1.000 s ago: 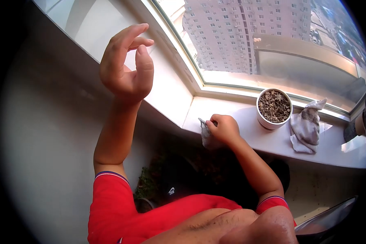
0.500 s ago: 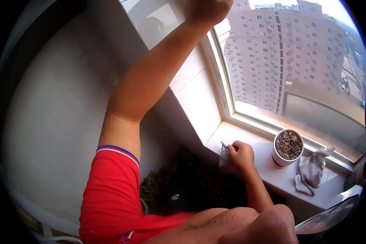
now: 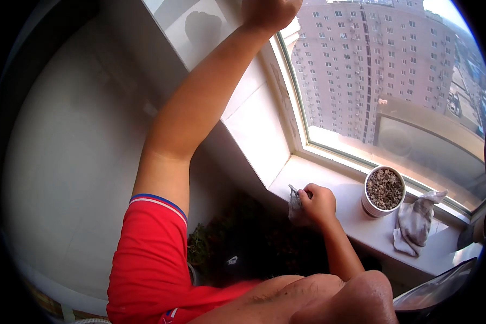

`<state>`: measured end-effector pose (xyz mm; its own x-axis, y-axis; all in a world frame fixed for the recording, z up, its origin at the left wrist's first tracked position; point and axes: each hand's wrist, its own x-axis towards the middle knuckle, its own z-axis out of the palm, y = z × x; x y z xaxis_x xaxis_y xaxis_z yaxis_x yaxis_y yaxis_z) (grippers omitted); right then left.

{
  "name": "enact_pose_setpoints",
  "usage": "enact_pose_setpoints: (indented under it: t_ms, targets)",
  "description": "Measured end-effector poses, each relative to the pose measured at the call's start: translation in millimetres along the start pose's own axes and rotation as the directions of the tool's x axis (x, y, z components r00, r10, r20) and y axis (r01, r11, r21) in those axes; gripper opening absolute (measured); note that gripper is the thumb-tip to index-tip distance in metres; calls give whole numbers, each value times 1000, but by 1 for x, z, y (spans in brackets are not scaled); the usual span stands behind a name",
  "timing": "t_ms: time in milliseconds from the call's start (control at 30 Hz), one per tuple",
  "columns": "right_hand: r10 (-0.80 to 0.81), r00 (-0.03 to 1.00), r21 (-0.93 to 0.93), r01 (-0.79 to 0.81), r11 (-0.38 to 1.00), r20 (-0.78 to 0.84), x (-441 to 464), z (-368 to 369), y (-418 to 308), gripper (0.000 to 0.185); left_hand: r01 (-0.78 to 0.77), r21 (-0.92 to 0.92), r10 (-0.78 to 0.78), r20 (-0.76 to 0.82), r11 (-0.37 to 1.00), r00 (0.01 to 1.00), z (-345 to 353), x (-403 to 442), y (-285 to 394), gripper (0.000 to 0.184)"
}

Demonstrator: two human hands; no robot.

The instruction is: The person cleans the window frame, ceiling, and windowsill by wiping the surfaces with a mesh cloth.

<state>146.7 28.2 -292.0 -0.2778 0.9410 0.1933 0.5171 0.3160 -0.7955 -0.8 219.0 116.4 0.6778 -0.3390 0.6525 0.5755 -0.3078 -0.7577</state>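
Observation:
My left hand (image 3: 272, 13) is raised at the top edge of the view, beside the window frame (image 3: 283, 86). Its fingers look curled closed, but the frame edge cuts them off, so what they hold, if anything, is hidden. Low on the white tiled sill, my right hand (image 3: 319, 204) is closed on a thin grey rag (image 3: 295, 206) that hangs over the sill's front edge. To the right of that hand stands a white pot (image 3: 373, 208) filled with brown, crumbly soil (image 3: 385, 188). A stained, crumpled cloth (image 3: 416, 222) lies beyond the pot.
Behind the glass rises a tall apartment building (image 3: 340, 65). Leafy plants (image 3: 200, 243) sit in shadow below the sill. A dark round object (image 3: 470, 235) stands at the sill's right end, near a clear plastic-looking item (image 3: 437, 283).
My left hand has shifted slightly left, and its shadow on the wall has changed shape. My right hand keeps its grip on the rag at nearly the same spot.

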Motion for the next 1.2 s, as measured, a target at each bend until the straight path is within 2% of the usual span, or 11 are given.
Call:
enact_pose_setpoints:
  t_ms: [133, 233, 333, 433, 533, 633, 733, 833, 933, 1133, 1200]
  targets:
    - [10, 1000, 4, -10, 1000, -1, 0, -1, -2, 28, -13, 182, -31, 233, 983, 972, -3, 0, -2, 34]
    - [16, 1000, 9, -15, 1000, -5, 0, -2, -3, 28, -19, 107, 9, 96, 994, 995, -2, -2, 1, 40]
    - [14, 1000, 16, -14, 1000, -6, -1, 0, -2, 27, 87, 54, -92, 91, 995, 992, 0, -11, 1, 44]
    - [8, 1000, 18, -8, 1000, -14, -1, 0, -2, 27, 314, -178, -292, 136, 933, 947, 15, -23, -1, 48]
    - [-6, 1000, 11, 6, 1000, -16, 0, 1, -1, 27, 5, 144, -28, 159, 990, 987, 10, -23, -2, 50]
    - [-16, 1000, 12, 16, 1000, -19, -1, 1, 0, 27, -59, 143, 31, 187, 988, 982, 2, -14, 0, 49]
    - [-14, 1000, 7, 14, 1000, -19, 0, 0, -1, 27, 164, 19, -165, 168, 986, 972, -3, -2, 10, 46]
    - [-1, 1000, 2, 1, 1000, -13, 0, 1, -1, 27, 47, 127, -64, 127, 991, 990, 0, -2, 7, 46]
    - [-2, 1000, 9, 2, 1000, -18, 1, 1, -2, 28, 94, 155, -115, 131, 983, 985, 0, -5, 7, 47]
    - [-6, 1000, -2, 6, 1000, -14, 1, 2, 0, 28, 94, 104, -109, 147, 990, 983, 17, -23, -6, 46]
    - [-7, 1000, -1, 7, 1000, -16, 1, 2, 0, 28, 124, -5, -122, 131, 992, 984, 21, -26, -11, 46]
